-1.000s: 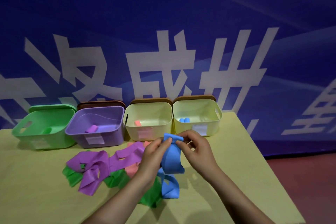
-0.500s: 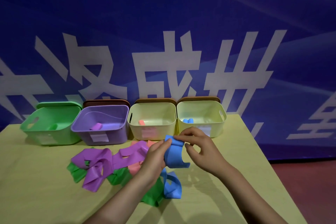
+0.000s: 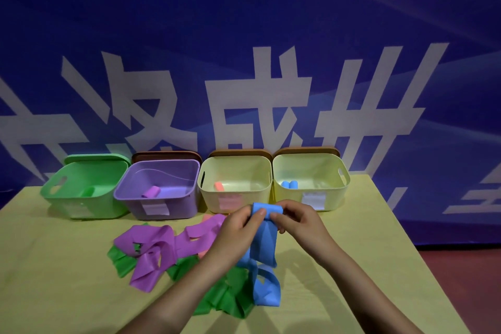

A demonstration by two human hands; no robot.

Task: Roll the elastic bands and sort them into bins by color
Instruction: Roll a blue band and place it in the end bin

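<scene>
Both hands, left hand (image 3: 238, 228) and right hand (image 3: 301, 221), pinch the rolled top of a blue band (image 3: 264, 236) above the table (image 3: 352, 266), near the right yellow bin (image 3: 311, 198); its tail hangs to the band pile (image 3: 162, 249).

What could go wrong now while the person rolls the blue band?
1. The left hand and right hand pinch only the top of the blue band; the roll may slip open.
2. Its tail hangs into the pile of bands and might drag another along.
</scene>
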